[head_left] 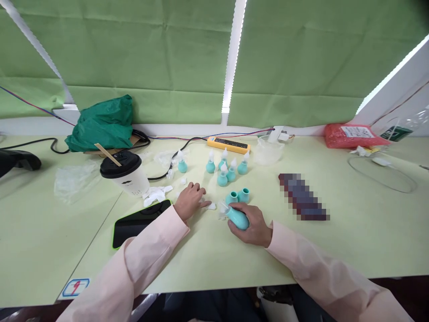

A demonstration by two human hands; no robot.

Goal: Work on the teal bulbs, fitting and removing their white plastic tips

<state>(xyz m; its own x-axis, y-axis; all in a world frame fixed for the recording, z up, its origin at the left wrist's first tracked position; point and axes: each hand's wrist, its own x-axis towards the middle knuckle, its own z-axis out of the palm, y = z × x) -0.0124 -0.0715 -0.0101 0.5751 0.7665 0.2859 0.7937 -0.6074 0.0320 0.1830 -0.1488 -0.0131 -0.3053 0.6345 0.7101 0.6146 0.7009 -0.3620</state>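
Note:
My right hand (253, 222) is wrapped round a teal rubber bulb (238, 218), which lies tilted with its neck to the upper left. Clear plastic pieces (222, 210) show at that neck; whether one is fitted in it, I cannot tell. My left hand (190, 200) rests low over the table, thumb stretched out and fingers bent apart from it. Beside the thumb lies a small white plastic piece (212, 206). Two bulbs with open mouths (244, 195) stand just beyond my right hand. Farther back, several teal bulbs with clear pointed tips (222, 178) stand upright, like nasal aspirators.
A lidded paper cup (129, 179) with a wooden stick and a phone (140, 223) are on the left. Behind the bulbs lie a yellow power strip (228, 145) and a clear bag (269, 151). A pixelated dark object (303, 197) lies right; a red parcel (350, 136) sits at the back.

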